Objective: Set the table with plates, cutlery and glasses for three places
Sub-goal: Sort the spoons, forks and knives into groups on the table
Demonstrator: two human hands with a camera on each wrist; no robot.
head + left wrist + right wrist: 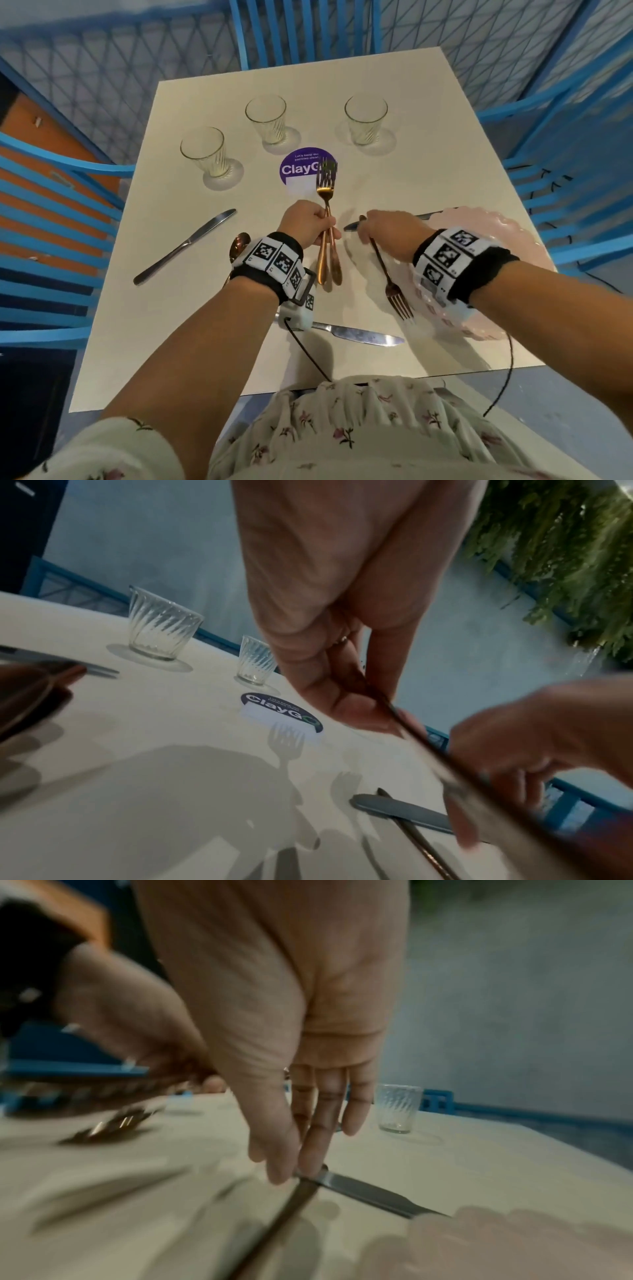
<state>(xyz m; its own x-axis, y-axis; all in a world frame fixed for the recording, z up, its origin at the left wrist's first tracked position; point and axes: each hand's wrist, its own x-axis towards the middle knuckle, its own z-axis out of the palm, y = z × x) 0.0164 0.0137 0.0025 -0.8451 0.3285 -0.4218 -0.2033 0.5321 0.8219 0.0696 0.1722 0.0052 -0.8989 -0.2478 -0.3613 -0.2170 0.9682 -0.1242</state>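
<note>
My left hand (pixel 323 229) grips two copper forks (pixel 327 186) by their handles above the table's middle, tines pointing away from me. My right hand (pixel 368 233) pinches the handle end of a darker fork (pixel 388 277), whose tines point toward me beside the pink plate (pixel 507 233). In the right wrist view the thumb and fingers (pixel 281 1167) close on that handle (pixel 291 1202), right by a steel knife (pixel 369 1191). Three ribbed glasses (pixel 205 154) (pixel 267 118) (pixel 366 118) stand at the far side. A second knife (pixel 185 245) lies at the left, a third (pixel 363 335) near me.
The cream table (pixel 428 154) bears a purple round sticker (pixel 298 168). A copper spoon (pixel 239 241) lies partly hidden behind my left wrist. Blue slatted chairs stand at the left (pixel 51 205), right (pixel 565 205) and far side (pixel 308 27). A black cable (pixel 308 353) trails from my left wrist.
</note>
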